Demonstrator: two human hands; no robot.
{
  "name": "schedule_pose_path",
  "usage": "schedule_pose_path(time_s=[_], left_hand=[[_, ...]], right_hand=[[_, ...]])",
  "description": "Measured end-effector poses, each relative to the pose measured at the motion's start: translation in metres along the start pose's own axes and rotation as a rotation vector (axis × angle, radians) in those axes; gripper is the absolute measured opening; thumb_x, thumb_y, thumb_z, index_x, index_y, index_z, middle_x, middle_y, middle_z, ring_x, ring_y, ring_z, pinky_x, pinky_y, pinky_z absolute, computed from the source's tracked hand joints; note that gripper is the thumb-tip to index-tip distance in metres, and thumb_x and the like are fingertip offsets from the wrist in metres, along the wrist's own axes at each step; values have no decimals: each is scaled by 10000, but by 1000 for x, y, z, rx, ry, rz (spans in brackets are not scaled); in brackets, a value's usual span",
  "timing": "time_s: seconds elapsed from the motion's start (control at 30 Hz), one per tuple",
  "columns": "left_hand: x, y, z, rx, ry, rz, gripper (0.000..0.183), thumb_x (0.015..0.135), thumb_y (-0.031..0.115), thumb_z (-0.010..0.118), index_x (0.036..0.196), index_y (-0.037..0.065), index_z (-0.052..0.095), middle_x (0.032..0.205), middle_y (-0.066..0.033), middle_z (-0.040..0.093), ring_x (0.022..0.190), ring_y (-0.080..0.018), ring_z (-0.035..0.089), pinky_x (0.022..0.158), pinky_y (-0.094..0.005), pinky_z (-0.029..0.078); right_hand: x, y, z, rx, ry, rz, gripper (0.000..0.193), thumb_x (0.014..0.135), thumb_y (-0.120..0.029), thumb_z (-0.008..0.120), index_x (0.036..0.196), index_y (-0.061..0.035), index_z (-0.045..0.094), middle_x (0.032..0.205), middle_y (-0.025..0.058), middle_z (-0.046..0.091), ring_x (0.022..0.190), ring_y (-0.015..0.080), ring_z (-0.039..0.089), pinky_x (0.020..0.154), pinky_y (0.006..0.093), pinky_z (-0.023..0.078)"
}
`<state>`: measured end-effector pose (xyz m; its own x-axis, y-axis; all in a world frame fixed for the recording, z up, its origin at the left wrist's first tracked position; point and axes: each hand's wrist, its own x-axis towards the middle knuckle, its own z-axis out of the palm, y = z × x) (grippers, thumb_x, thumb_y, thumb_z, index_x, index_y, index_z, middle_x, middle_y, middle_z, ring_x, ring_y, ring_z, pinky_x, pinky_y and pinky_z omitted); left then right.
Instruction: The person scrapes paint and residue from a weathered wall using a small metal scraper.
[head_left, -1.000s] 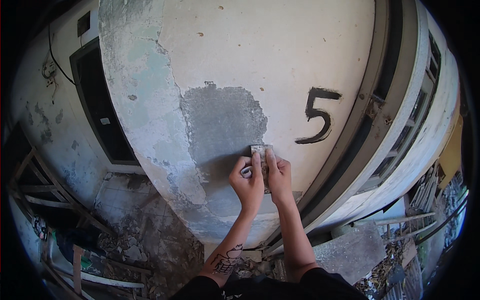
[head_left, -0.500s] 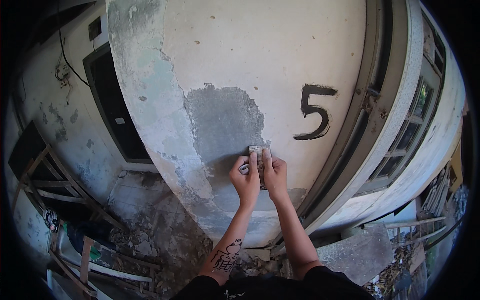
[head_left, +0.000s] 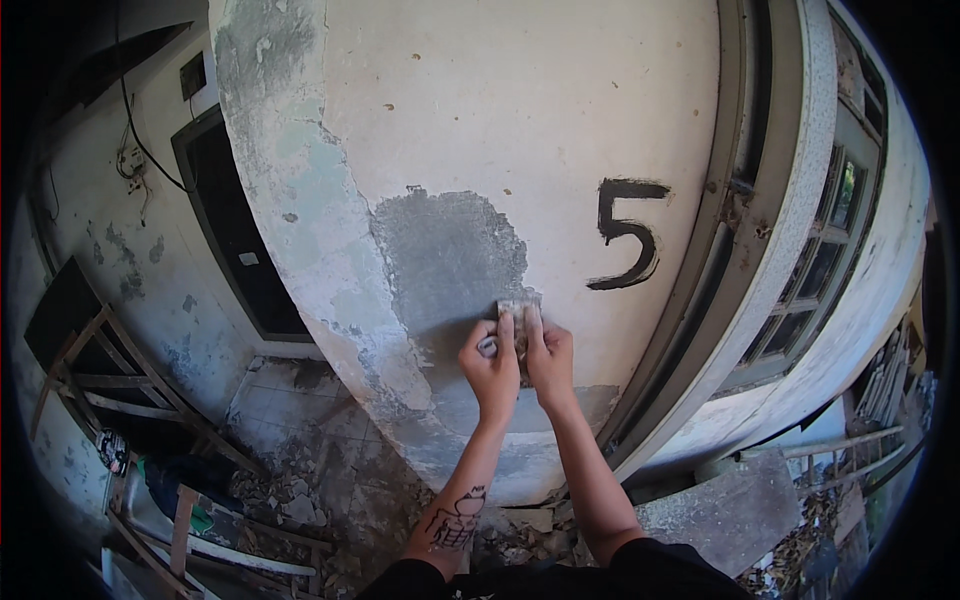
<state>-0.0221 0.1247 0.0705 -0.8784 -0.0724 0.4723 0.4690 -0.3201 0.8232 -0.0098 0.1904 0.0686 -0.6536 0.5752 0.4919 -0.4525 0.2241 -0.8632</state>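
Both of my hands grip one flat, narrow scraper (head_left: 519, 312), smeared grey and brown, pressed to the wall (head_left: 560, 120) with its long side running up and down. My left hand (head_left: 492, 372) is closed on its left side, and a pale rounded piece, perhaps a handle end, shows between the curled fingers. On the right side, my right hand (head_left: 549, 365) is closed too, thumb and fingers along the scraper. Its upper end touches the lower right border of a bare grey patch (head_left: 445, 250), where the pale paint is gone. The hands hide the lower part.
A black painted figure (head_left: 630, 235) marks the wall, left of a grey door frame (head_left: 735, 200). Broken wooden frames (head_left: 140, 370) lean at the left. Rubble (head_left: 300, 500) litters the floor, and a grey slab (head_left: 720, 505) lies at lower right.
The whole view has shifted slightly, so the wall sits a little lower in the picture. Both hands keep hold of the scraper at nearly the same spot on the wall.
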Motion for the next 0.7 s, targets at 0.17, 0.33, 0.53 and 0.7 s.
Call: schedule_pose_path(time_s=[0.17, 0.33, 0.53, 0.7], left_hand=[[11, 11, 6, -67, -16, -10, 288, 898, 170, 573, 653, 29, 517, 565, 83, 419, 512, 14, 321, 432, -194, 221], [2, 0, 0, -16, 3, 0, 284, 895, 178, 579, 661, 30, 520, 560, 78, 423, 515, 11, 326, 434, -202, 224], [11, 18, 5, -90, -11, -12, 288, 893, 186, 582, 663, 27, 515, 568, 78, 421, 519, 5, 329, 442, -197, 234], [-2, 9, -4, 5, -21, -85, 276, 895, 173, 578, 671, 21, 522, 571, 77, 433, 517, 9, 331, 439, -197, 235]], right_hand=[[10, -8, 3, 50, -2, -17, 488, 937, -288, 483, 570, 33, 477, 491, -26, 407, 513, 46, 331, 420, 275, 278], [-2, 4, -4, 46, -39, 58, 437, 942, -302, 481, 594, -45, 540, 544, -69, 459, 507, 9, 341, 430, 211, 277], [5, -10, 1, 92, -39, 67, 430, 943, -301, 480, 601, -48, 545, 543, -63, 470, 505, 6, 354, 431, 209, 290], [-5, 5, -1, 55, -18, 118, 437, 942, -304, 482, 599, -43, 554, 543, -60, 464, 508, 10, 352, 430, 212, 287]])
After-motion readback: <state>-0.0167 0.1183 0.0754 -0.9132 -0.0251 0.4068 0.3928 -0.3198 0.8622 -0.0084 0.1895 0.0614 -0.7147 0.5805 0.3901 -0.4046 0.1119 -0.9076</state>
